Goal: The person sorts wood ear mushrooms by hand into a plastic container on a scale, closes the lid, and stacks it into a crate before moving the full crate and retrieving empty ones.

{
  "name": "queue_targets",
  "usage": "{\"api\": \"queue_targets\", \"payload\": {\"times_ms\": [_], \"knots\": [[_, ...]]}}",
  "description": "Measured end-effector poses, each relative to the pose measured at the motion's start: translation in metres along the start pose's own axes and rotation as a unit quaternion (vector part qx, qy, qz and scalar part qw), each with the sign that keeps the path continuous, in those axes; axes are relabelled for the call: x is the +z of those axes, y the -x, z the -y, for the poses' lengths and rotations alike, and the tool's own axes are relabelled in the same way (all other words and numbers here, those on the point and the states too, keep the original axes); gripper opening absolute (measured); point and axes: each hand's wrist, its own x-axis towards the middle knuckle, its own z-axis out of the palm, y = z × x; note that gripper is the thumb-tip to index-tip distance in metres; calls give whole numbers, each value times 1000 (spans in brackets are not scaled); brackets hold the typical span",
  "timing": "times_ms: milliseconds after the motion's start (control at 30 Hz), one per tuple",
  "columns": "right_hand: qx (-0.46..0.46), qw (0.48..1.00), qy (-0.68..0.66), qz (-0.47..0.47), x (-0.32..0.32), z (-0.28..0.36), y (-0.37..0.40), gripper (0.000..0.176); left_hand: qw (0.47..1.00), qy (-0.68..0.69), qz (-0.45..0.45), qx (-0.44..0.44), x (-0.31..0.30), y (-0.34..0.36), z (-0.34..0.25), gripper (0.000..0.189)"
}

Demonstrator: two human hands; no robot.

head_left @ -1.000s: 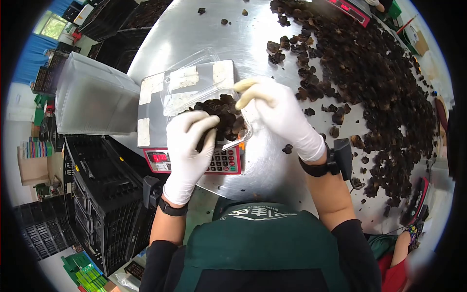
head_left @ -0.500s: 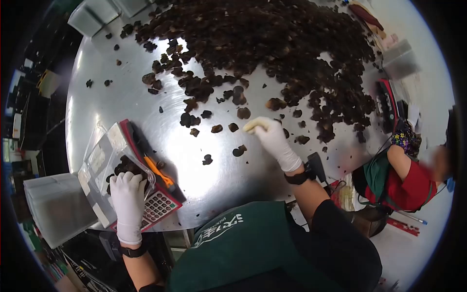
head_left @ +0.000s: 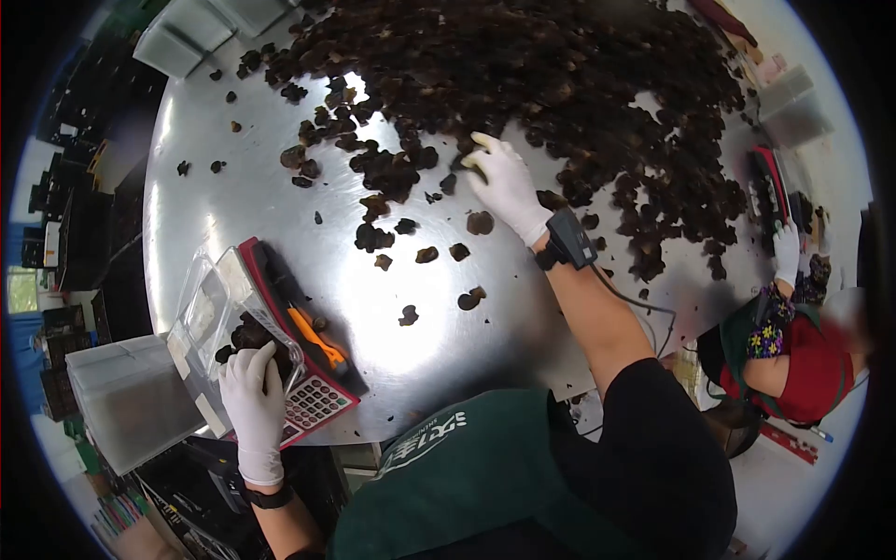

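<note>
My left hand point(head_left: 254, 385), in a white glove, is at the near side of a clear plastic container point(head_left: 207, 297) on a red scale point(head_left: 301, 411) with a keypad. Its fingers are curled together beside dark wood ear mushrooms point(head_left: 248, 332) in the container; what they grip is hidden. My right hand point(head_left: 504, 182), also gloved, reaches over the metal table to the near edge of a large heap of wood ear mushrooms point(head_left: 523, 70). Thumb and fingers are parted near a dark piece point(head_left: 449, 184).
An orange-handled tool point(head_left: 317, 338) lies along the scale. Translucent bins point(head_left: 131, 397) stand at the left, with more plastic bins point(head_left: 182, 37) at the far left edge. Loose pieces dot the metal table point(head_left: 271, 201). At right, a co-worker's gloved hand point(head_left: 787, 252) is near another red scale point(head_left: 771, 177).
My right hand has moved away from me to the heap, and its fingers have parted. My left hand stays at the container, its fingers slightly shifted. The co-worker's gloved hand has come into view.
</note>
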Motion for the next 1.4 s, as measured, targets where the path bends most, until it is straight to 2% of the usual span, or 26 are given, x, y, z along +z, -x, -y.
{"api": "queue_targets", "payload": {"times_ms": [33, 100, 167, 233, 333, 400, 433, 467, 533, 567, 600, 667, 700, 733, 767, 800, 900, 1000, 1033, 1133, 1167, 1200, 1267, 1300, 1333, 1400], "knots": [[2, 999, -10, -42, 5, -2, 2, 9, 1000, 19, -20, -14, -2, 2, -5, 25], [17, 999, -16, -35, 3, 0, -3, 7, 997, 47, -42, -44, -2, 12, -4, 38], [52, 998, -34, -2, 4, 3, -10, 9, 991, 77, -79, -70, -2, 19, -6, 41], [93, 993, -60, 33, -3, 14, -23, 15, 985, 100, -103, -92, -1, 26, -4, 43], [12, 988, -127, 88, -8, 63, -43, 40, 982, 78, -146, -88, -2, 28, -5, 42], [-44, 990, -56, 124, 9, 84, -52, 61, 981, 86, -145, -92, -4, 26, -5, 41], [-74, 984, -52, 156, 23, 89, -54, 62, 981, 91, -145, -93, -4, 26, -4, 41], [-92, 981, -40, 168, 41, 91, -54, 52, 980, 95, -147, -96, -5, 26, -3, 41], [-96, 986, -57, 128, 62, 88, -58, 37, 978, 86, -159, -102, -8, 28, 0, 42], [-55, 986, -50, 151, 54, 95, -63, 25, 976, 86, -165, -110, -10, 31, 2, 42], [-41, 989, -64, 128, 56, 90, -64, 24, 974, 87, -171, -119, -10, 35, 4, 43], [-73, 992, -93, 53, 73, 63, -68, 21, 968, 93, -187, -140, -11, 44, 10, 43], [34, 968, -218, 119, 61, 66, -71, 19, 966, 93, -193, -147, -11, 49, 14, 43], [142, 914, -333, 184, 47, 69, -74, 18, 963, 94, -200, -154, -11, 54, 19, 43], [228, 841, -447, 202, 27, 80, -75, 21, 960, 94, -209, -160, -8, 60, 24, 42], [270, 779, -522, 219, 12, 84, -74, 22, 957, 97, -213, -170, -8, 65, 27, 41], [314, 583, -694, 282, -2, 79, -69, 26, 946, 121, -226, -196, -6, 77, 31, 39], [291, 441, -784, 326, -5, 85, -62, 26, 941, 131, -232, -208, -8, 85, 34, 38], [271, 412, -796, 352, -5, 92, -63, 26, 938, 134, -231, -219, -10, 87, 32, 38], [265, 392, -797, 374, -18, 144, -61, 25, 927, 172, -247, -225, -11, 91, 33, 36], [236, 326, -827, 392, -12, 157, -59, 27, 920, 191, -252, -233, -12, 89, 31, 36], [236, 308, -824, 413, -20, 183, -58, 25, 918, 203, -257, -224, -18, 84, 28, 36], [228, 300, -809, 450, -19, 222, -52, 23, 897, 270, -261, -232, -27, 71, 21, 37], [228, 306, -797, 469, -17, 239, -47, 23, 903, 283, -251, -203, -32, 64, 21, 38], [199, 276, -797, 499, -14, 256, -43, 23, 908, 295, -240, -173, -36, 57, 21, 40], [171, 263, -792, 524, -8, 286, -32, 23, 879, 378, -245, -156, -36, 40, 18, 50]]}}
